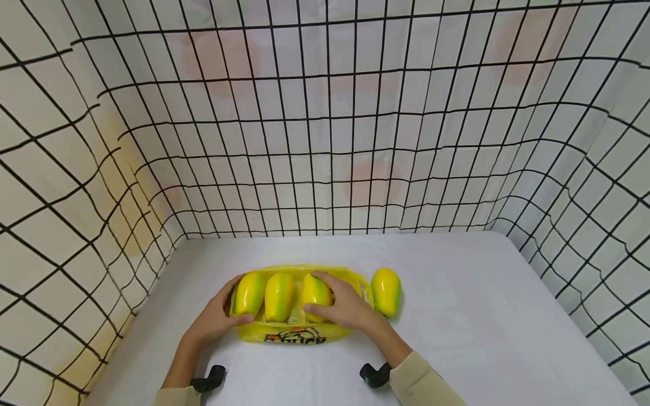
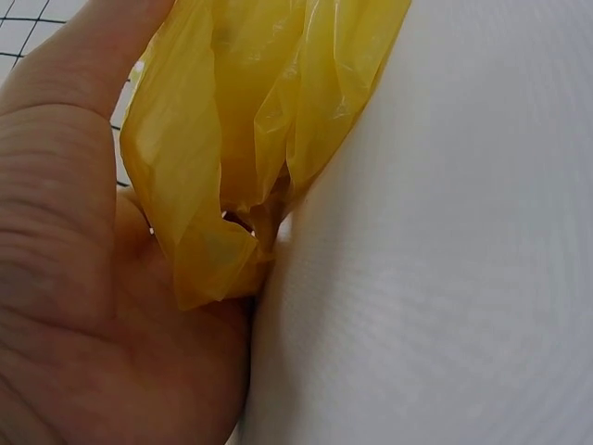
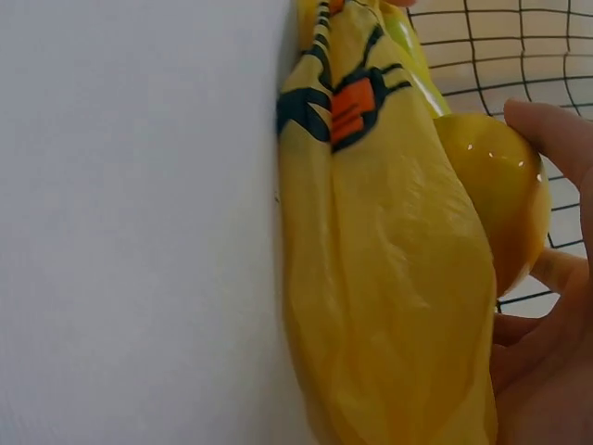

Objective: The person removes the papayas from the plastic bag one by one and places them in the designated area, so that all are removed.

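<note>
A yellow plastic bag point(image 1: 254, 333) with dark printed lettering lies on its side, its opening facing up. Inside it, a left mango point(image 1: 250, 293) and a middle mango point(image 1: 279, 297) rest side by side, both yellow-green and glossy. My left hand point(image 1: 216, 316) grips the bag's left end, thumb in front and fingers behind; crinkled plastic point(image 2: 199, 167) lies against the palm in the left wrist view. With thumb and fingers, my right hand point(image 1: 348, 303) holds a third mango point(image 1: 315, 292) at the bag's opening. The right wrist view shows this held mango point(image 3: 500, 185) above the bag's edge.
Just right of the bag, another mango point(image 1: 386, 292) sits on the white tabletop point(image 1: 457, 338). A black wire grid point(image 1: 330, 152) backed by white sheeting encloses the table at the back and both sides. Dark wrist mounts point(image 1: 374, 375) stick out from both wrists.
</note>
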`<move>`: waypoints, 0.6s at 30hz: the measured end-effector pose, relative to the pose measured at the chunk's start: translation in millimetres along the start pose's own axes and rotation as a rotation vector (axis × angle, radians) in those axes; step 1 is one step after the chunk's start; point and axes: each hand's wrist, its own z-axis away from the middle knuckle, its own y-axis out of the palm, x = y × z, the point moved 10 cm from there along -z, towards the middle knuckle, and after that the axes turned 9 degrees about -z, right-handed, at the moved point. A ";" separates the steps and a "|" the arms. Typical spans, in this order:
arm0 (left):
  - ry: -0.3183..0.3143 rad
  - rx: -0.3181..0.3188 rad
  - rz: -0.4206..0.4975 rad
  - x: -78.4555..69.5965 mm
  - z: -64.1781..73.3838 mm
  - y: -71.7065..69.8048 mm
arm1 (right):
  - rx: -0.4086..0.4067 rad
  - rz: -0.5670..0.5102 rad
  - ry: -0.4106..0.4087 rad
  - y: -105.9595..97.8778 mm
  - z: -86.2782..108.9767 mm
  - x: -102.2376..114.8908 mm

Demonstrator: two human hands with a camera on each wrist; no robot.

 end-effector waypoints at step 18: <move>-0.045 0.009 0.008 3.4 2.4 2.1 | -0.062 -0.063 -0.004 -34.4 18.1 -6.9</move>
